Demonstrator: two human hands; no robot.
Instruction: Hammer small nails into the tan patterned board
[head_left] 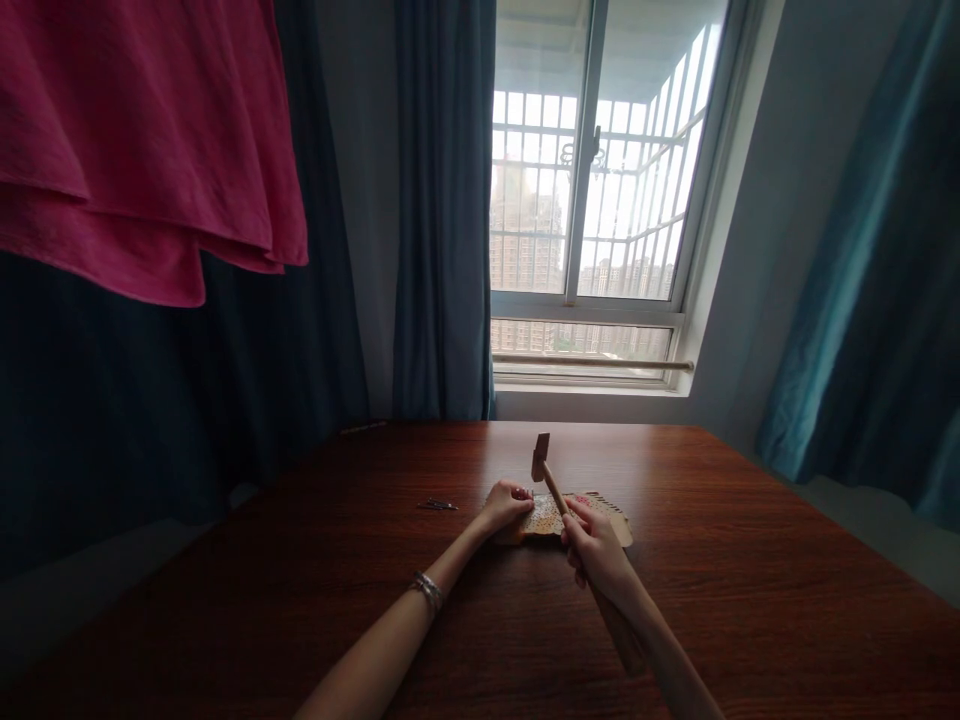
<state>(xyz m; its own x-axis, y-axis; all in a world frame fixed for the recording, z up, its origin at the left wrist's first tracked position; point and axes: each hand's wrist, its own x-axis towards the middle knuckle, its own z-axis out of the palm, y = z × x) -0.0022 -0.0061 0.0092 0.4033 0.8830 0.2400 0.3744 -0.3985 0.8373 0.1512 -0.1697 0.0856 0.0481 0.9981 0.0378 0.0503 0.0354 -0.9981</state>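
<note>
My right hand is wrapped around the wooden handle of a hammer. The hammer's head is raised and points up and away from me, while the lower end of the handle sticks out below my wrist. My left hand rests at the left side of a flat, speckled, cardboard-like piece on the table. Its thumb and fingers are pinched together at the fingertips. Whatever they grip is too small to make out. The piece has a ridged right edge and a reddish patch, and my right hand partly covers it.
Left of my left hand, several thin dark metal pieces lie on the brown wooden table. A pink cloth hangs at the upper left. Behind the table are blue curtains and a barred window.
</note>
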